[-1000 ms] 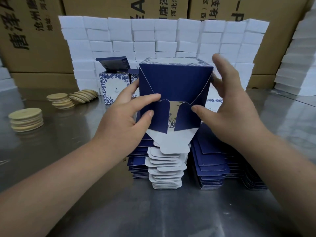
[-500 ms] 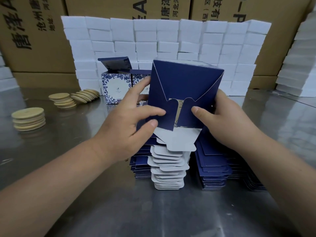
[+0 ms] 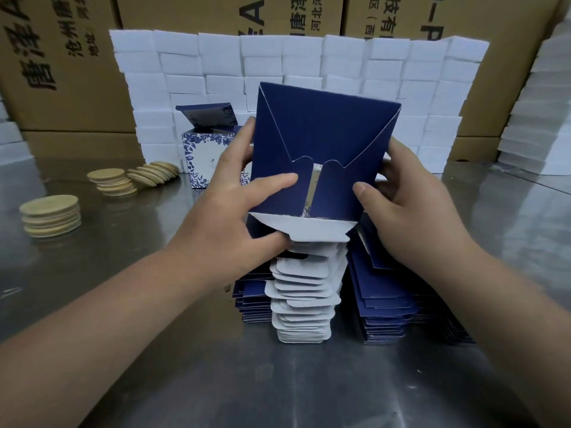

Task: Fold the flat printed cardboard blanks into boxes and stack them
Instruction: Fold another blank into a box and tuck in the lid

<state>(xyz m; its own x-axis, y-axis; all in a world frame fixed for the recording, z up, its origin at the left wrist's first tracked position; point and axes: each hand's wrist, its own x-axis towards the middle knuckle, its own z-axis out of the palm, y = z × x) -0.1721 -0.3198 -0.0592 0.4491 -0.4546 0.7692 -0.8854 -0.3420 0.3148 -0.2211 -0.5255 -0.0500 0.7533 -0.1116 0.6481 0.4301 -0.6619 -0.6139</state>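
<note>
Left hand [image 3: 228, 211] and right hand [image 3: 411, 211] grip the tilted navy box [image 3: 324, 134], thumbs on its underside.

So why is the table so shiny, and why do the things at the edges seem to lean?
Head view: the steel table mirrors the room light in pale patches, brightest at right. Head view, edges: the wide-angle lens bows the white block wall and tilts the brown cartons. Head view, centre: the blue box looks fairly sharp.
</note>
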